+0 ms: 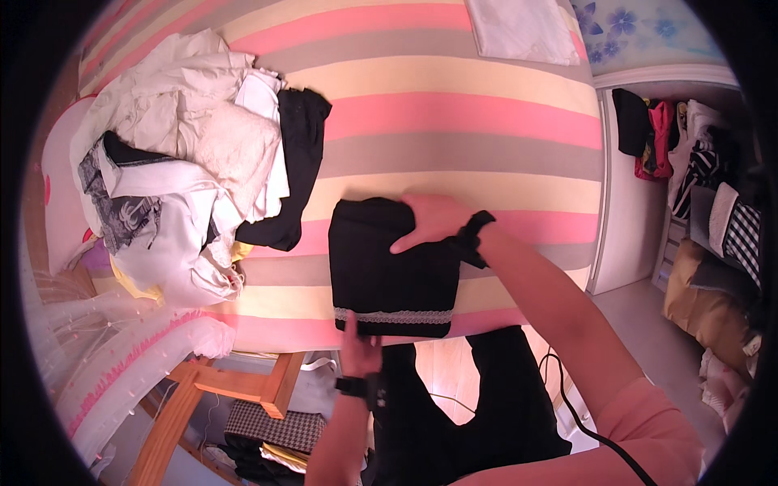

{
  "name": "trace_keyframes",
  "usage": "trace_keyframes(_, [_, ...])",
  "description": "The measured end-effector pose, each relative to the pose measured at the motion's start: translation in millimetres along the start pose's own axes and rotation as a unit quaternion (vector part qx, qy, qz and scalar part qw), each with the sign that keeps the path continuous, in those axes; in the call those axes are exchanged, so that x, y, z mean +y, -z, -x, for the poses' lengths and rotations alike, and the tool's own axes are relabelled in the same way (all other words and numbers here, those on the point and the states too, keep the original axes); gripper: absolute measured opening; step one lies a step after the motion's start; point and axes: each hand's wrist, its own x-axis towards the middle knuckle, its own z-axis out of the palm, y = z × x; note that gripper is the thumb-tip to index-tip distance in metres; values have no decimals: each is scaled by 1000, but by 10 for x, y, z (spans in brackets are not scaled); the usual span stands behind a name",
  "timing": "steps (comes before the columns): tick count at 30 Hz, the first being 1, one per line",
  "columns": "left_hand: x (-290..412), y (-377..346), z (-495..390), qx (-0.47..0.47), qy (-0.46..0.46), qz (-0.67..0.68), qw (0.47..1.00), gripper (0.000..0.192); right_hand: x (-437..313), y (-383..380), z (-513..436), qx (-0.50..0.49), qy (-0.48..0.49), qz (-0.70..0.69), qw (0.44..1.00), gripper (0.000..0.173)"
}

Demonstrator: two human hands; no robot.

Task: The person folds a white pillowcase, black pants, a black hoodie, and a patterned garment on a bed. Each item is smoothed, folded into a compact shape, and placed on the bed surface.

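A folded black garment (389, 267) lies near the front edge of a striped bed. A pale lace-like trim (401, 316) runs across its near end. My left hand (360, 352) holds the near left edge, thumb on top over the trim; its other fingers are partly hidden. At the far right corner, my right hand (434, 222) grips the cloth, thumb on the upper face and fingers around the far edge. Dark bands circle both wrists.
Left of the garment is a heap of white, cream and black clothes (182, 152). A white cloth (523, 30) lies on the bed (450, 112) at the back. Netting (140, 370) and a wooden frame (225, 383) stand at lower left. Clothes fill an open cabinet (699, 152) at right.
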Motion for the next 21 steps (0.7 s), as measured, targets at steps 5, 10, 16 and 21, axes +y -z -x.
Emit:
trace_keyframes(5, [-753,-361,0,27,-34,8,999,54,-67,-202,-368,13,33,26,999,89])
trace_keyframes(10, [-634,-285,18,-13,22,112,993,57,42,-5,-421,-240,-203,52,948,77])
trace_keyframes(16, [27,-446,555,-7,-131,-198,971,45,135,129,786,-134,-158,-596,775,56])
trace_keyframes(21, [472,-1567,364,-199,-171,-252,931,54,26,731,1581,71,-245,-700,667,45])
